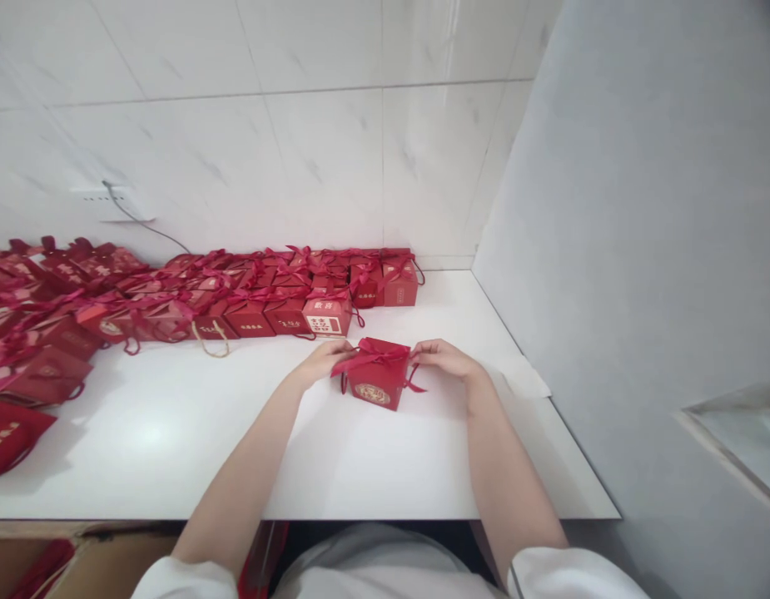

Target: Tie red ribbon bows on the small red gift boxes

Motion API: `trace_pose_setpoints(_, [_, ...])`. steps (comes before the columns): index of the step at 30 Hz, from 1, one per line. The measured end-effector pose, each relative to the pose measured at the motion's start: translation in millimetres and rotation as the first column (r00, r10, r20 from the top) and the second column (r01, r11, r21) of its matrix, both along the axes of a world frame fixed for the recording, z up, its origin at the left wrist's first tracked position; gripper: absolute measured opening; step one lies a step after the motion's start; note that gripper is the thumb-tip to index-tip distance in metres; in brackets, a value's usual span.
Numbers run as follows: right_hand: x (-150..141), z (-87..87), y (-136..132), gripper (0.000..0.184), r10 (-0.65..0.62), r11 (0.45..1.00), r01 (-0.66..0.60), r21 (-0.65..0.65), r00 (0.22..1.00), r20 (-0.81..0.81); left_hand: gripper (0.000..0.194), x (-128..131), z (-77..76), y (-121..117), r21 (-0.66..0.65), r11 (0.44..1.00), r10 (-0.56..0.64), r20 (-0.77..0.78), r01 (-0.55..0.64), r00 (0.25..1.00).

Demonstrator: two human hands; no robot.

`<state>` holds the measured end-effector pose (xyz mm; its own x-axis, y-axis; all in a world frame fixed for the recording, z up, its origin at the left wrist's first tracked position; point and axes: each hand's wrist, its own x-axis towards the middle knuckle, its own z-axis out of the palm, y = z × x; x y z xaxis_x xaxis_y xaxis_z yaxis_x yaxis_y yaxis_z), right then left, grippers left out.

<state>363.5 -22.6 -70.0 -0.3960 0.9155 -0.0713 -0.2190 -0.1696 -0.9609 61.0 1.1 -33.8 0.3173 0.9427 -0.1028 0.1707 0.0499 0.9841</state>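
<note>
A red gift box (375, 383) with a gold round emblem on its front and a red ribbon bow (377, 356) on top stands on the white table, slightly turned. At its left side my left hand (325, 363) is closed on the box's edge, its fingertips partly hidden behind a ribbon tail. My right hand (445, 358) pinches at the upper right edge, close to the ribbon and a dark red cord handle; whether it grips card or cord is too small to tell. Cord loops hang at both sides of the box.
Many similar red boxes (247, 318) with bows stand in rows along the tiled wall and down the table's left side. One box (13, 437) lies near the left edge. A grey partition (640, 249) bounds the right. Open cardboard (122, 566) sits below, at left.
</note>
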Motion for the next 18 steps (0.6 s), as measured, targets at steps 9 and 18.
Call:
trace_pose_setpoints(9, [12,12.6,-8,0.034,-0.266,0.961,0.277,-0.012,0.908,-0.324,0.026,-30,-3.1,10,-0.26,0.929,0.368,0.58,-0.263,0.727])
trace_pose_setpoints(18, [6,28.1,-2,0.027,-0.496,0.858,0.487,-0.162,0.705,-0.508,0.018,-31,-7.5,18,-0.352,0.856,0.513,0.678,-0.379,0.526])
